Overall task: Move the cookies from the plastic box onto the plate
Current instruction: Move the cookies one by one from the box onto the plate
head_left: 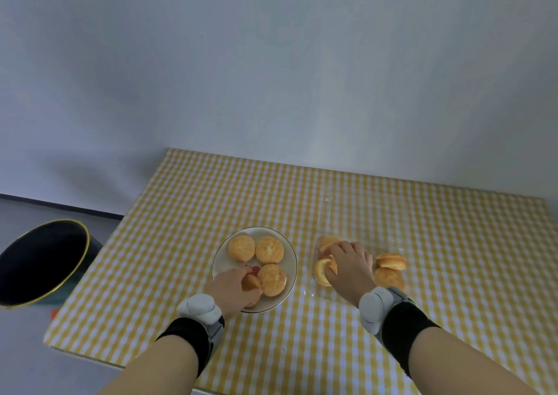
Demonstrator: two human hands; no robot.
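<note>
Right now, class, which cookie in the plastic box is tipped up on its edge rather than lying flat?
The cookie under the right hand, at the box's left end. It stands on edge, its ringed face showing; the others lie flat.

The light is dim, cool and even, with a soft brighter patch on the plain grey-white wall (317, 98) above the yellow-and-white checked tablecloth (392, 273). Shadows are faint and diffuse; a vague darker band falls on the wall at left. The clear plastic box (389, 228) shows slight glare. Wide-angle distortion bends the table edges, and detail is soft throughout.
</note>
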